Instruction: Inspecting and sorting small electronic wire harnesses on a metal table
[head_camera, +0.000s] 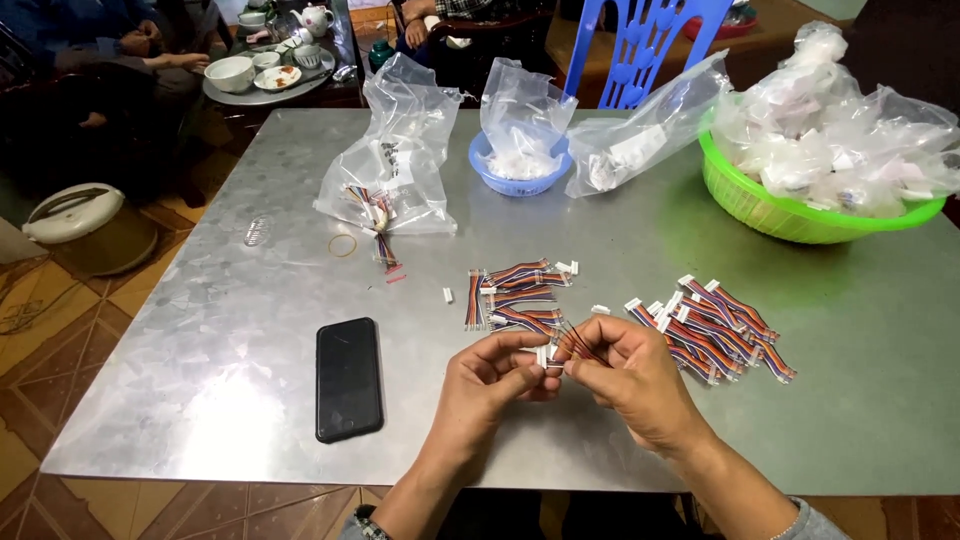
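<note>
- the left hand (490, 375) and the right hand (625, 372) met over the near middle of the bench (240, 390), fingertips pinched together on one small white connector (543, 355) with a thin bundle of coloured wires (578, 343) running off to the right.
- just beyond the hands lay a small pile of wire pieces (515, 297); a larger pile with white plugs fitted (715, 325) sat to the right, seemingly the finished ones.
- loose white connectors (448, 294) lay near the small pile.
- a clear bag still holding wires (385, 170) stood at the far left, so plenty looked left to do.
- a black phone (348, 378) lay near left; a green basket of bags (790, 215) far right.
</note>
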